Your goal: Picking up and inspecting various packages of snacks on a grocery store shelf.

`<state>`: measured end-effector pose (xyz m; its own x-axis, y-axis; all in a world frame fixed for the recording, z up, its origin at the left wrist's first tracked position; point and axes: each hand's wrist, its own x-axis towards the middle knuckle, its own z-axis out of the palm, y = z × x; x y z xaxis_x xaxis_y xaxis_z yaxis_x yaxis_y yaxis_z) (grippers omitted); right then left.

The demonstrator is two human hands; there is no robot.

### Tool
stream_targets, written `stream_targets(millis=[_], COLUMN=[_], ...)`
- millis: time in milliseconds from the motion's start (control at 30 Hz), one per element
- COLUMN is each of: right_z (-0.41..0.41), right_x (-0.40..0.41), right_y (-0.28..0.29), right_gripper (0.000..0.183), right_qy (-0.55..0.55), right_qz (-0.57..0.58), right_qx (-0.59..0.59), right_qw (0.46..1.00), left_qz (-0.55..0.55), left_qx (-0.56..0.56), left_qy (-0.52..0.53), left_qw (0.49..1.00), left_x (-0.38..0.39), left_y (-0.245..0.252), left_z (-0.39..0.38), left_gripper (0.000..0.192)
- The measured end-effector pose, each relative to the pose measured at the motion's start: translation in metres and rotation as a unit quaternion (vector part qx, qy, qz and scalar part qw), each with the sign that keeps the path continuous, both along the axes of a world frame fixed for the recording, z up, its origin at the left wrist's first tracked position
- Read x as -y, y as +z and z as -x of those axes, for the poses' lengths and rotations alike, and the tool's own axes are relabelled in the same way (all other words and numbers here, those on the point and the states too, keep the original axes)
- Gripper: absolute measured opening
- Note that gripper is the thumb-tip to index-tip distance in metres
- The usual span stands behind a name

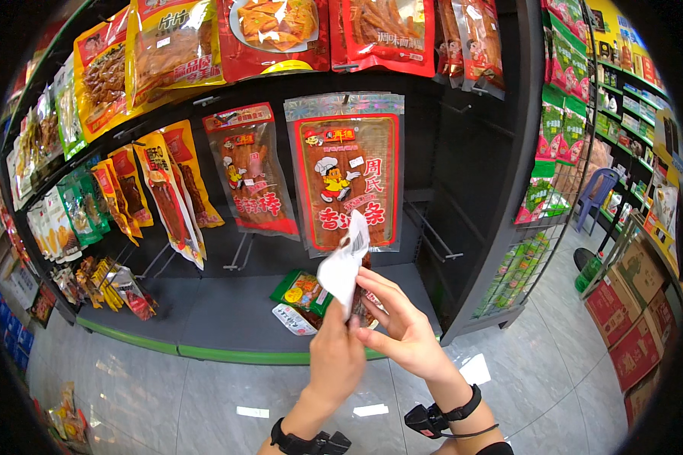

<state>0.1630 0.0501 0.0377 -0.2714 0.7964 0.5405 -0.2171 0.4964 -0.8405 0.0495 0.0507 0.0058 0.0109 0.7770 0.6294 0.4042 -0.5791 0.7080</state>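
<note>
My left hand point(337, 358) grips the lower end of a white, creased sheet-like item point(341, 270), which may be cloth or the back of a packet. My right hand point(404, 330) is at its right side, fingers spread and fingertips against or close to its edge. Brown-red packaging shows between the right fingers and thumb; whether it is held or lies behind cannot be told. Beyond the hands, a green snack packet point(301, 291) and a white-edged packet point(292, 319) lie on the bottom shelf point(216, 310). A large red-bordered snack bag point(347, 176) hangs directly behind the white item.
More snack bags hang around it, including a narrower red-topped bag point(251, 170) and yellow packets point(165, 187). Bare metal display hooks point(441, 242) jut out at the right. A wire rack point(538, 244), stacked cartons point(637, 330) and a purple plastic chair point(597, 196) stand further right.
</note>
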Motion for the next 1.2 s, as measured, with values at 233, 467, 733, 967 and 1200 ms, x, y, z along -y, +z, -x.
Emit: stream_targets(millis=[233, 467, 733, 967, 1200], right_z=[-0.018, -0.025, -0.025, -0.020, -0.018], right_x=[-0.014, -0.020, -0.014, -0.014, -0.015], right_y=[-0.001, 0.000, -0.002, -0.003, -0.004], right_gripper=[0.029, 0.038, 0.030, 0.032, 0.031], right_qy=[-0.144, -0.237, -0.027, -0.011, -0.025], right_qz=[-0.088, -0.072, 0.149, 0.152, 0.154], right_qx=[0.041, 0.006, -0.061, -0.036, -0.028], right_qw=[0.985, 0.969, 0.987, 0.988, 0.987], left_qz=[0.096, 0.163, 0.211, 0.193, 0.189], left_qx=[0.299, 0.350, 0.381, 0.383, 0.373], left_qy=[-0.251, -0.294, -0.310, -0.311, -0.292], left_qw=[0.915, 0.874, 0.845, 0.848, 0.860], left_x=[-0.006, -0.009, -0.007, -0.009, -0.008], left_y=[0.023, 0.025, 0.028, 0.025, 0.028], left_z=[0.029, 0.053, 0.060, 0.065, 0.065], left_gripper=[0.042, 0.047, 0.044, 0.038, 0.037])
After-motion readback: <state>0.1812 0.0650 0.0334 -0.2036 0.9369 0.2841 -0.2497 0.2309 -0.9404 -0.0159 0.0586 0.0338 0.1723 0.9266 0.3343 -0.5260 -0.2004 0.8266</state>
